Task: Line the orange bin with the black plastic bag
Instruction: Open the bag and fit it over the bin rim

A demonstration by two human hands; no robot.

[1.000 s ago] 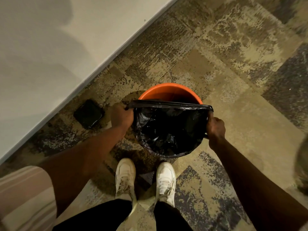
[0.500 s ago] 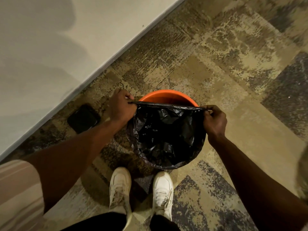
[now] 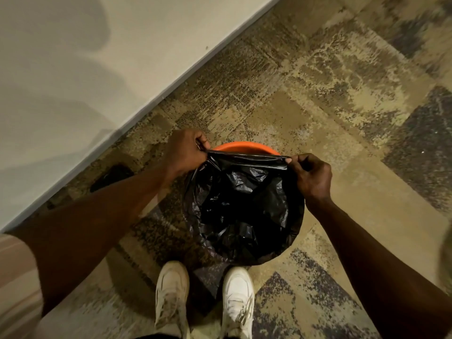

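Note:
The orange bin [image 3: 244, 148] stands on the carpet in front of my feet; only a sliver of its far rim shows. The black plastic bag [image 3: 244, 204] fills its inside and wraps over the near and side rim. My left hand [image 3: 186, 152] pinches the bag's far edge at the bin's left side. My right hand [image 3: 310, 177] pinches the same edge at the right side. Between them the edge is stretched taut in a straight band just short of the far rim.
A white wall with a pale baseboard [image 3: 171, 89] runs diagonally at the left. A small black object [image 3: 110, 177] lies on the carpet by the wall, partly behind my left forearm. My white shoes [image 3: 171, 297] stand just in front of the bin.
Both hands have carried the bag's stretched edge farther across the bin's mouth toward its far rim. Less orange shows now. The camera view has shifted, so the bin sits lower in frame.

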